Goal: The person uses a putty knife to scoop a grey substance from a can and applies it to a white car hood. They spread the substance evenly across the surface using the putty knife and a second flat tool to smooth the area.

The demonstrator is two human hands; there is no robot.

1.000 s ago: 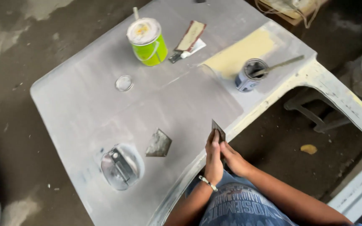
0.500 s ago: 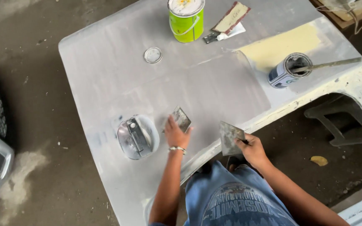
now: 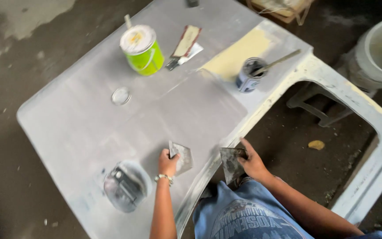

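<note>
- The left hand (image 3: 168,163) was seen resting on the grey primed panel (image 3: 80,128), its grip clenched on a small metal spreader (image 3: 183,157) pressed flat against the surface.
- This spreader's blade lay up and to the right of the grip, fanning out toward the panel's near edge; its broad edge ran roughly up and down in the head view.
- The right hand (image 3: 253,163) was held off the panel, over the gap beside its edge, its grip clenched on a second, darker spreader (image 3: 231,164).
- That blade pointed left and downward from the grip, toward the left hand, the two blades being near each other but apart.
- Of the two hands, the left was the one on the panel; the right was just beside its rim.
- A round recessed fitting (image 3: 124,186) was set in the panel, down and to the left of the left hand, near but not touched.
- Well apart, at the far side, stood a green can (image 3: 143,51) with a pale lid, a flat tool (image 3: 185,44) beside it, and a small dark tin (image 3: 249,75) with a stick in it, next to a yellow patch (image 3: 239,55).
- A small clear round lid (image 3: 120,95) lay between the can and the left hand.
- A white bucket (image 3: 379,53) stood on the floor to the right.
</note>
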